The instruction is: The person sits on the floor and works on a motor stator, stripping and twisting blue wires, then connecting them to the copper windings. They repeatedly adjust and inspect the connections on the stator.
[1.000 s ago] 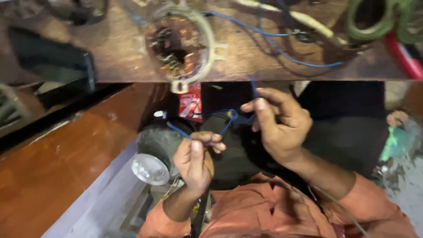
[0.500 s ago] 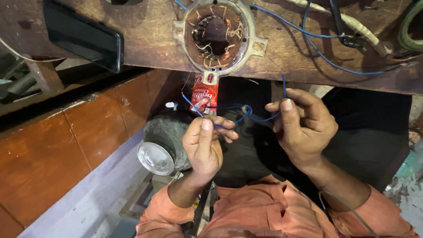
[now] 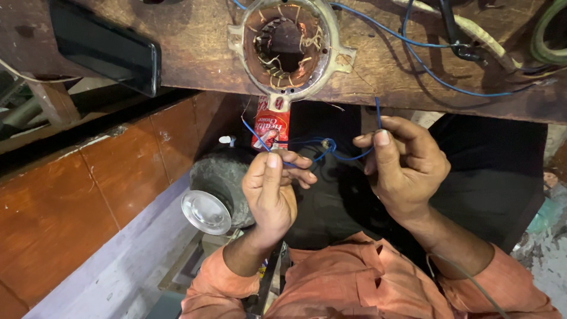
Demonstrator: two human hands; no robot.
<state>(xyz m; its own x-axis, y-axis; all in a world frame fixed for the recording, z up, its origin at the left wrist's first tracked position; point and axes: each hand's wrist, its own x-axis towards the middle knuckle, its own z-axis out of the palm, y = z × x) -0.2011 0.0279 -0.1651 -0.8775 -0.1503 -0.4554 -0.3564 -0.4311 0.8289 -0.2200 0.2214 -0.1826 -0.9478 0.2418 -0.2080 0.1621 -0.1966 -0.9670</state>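
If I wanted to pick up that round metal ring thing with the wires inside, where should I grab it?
Probably grab the round metal ring by its thick outer rim, coming from above with fingers on opposite sides. It lies flat on the wooden bench, so the rim stands free all round. The hollow middle is lined with loose copper windings that could bend, so keep fingers out.

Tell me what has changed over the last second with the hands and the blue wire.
The view has shifted, so the round motor stator sits lower in the frame. The left hand and right hand have drawn slightly apart, still pinching the blue wire with its small loop between them. Nothing was let go.
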